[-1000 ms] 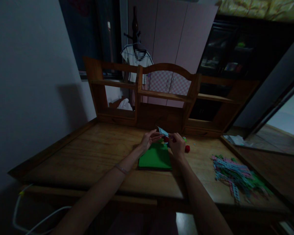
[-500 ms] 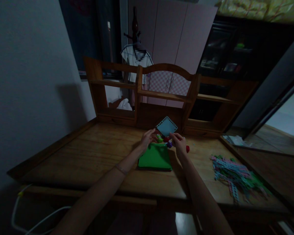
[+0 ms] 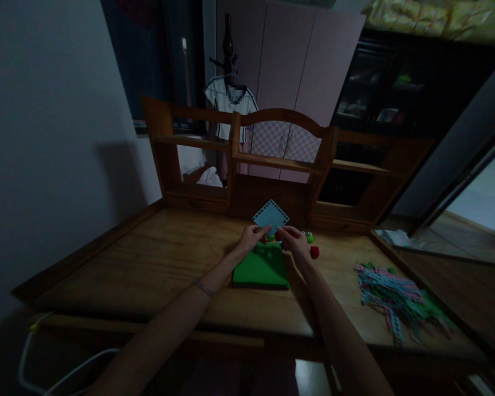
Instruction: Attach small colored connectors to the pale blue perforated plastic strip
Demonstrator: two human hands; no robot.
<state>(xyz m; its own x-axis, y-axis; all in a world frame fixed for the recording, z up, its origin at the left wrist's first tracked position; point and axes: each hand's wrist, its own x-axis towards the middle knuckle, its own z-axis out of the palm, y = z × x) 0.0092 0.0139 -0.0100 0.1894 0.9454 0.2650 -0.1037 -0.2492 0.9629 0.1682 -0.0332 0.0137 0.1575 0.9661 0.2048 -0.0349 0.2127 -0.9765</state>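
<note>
Both hands — left hand (image 3: 251, 235), right hand (image 3: 293, 240) — pinch the blue perforated square plate (image 3: 271, 216) by its lower corners; keep it level & steady above the green baseplate (image 3: 262, 268).

A wooden table (image 3: 157, 264) runs across the view, with a wooden shelf unit (image 3: 280, 159) standing along its far edge. A heap of coloured plastic strips (image 3: 400, 300) lies on the table's right side. Behind the shelf unit, a white shirt (image 3: 226, 107) hangs on a dark coat stand (image 3: 228, 38) before pink cupboard doors (image 3: 297, 71). A white cable (image 3: 45, 363) loops at lower left.
</note>
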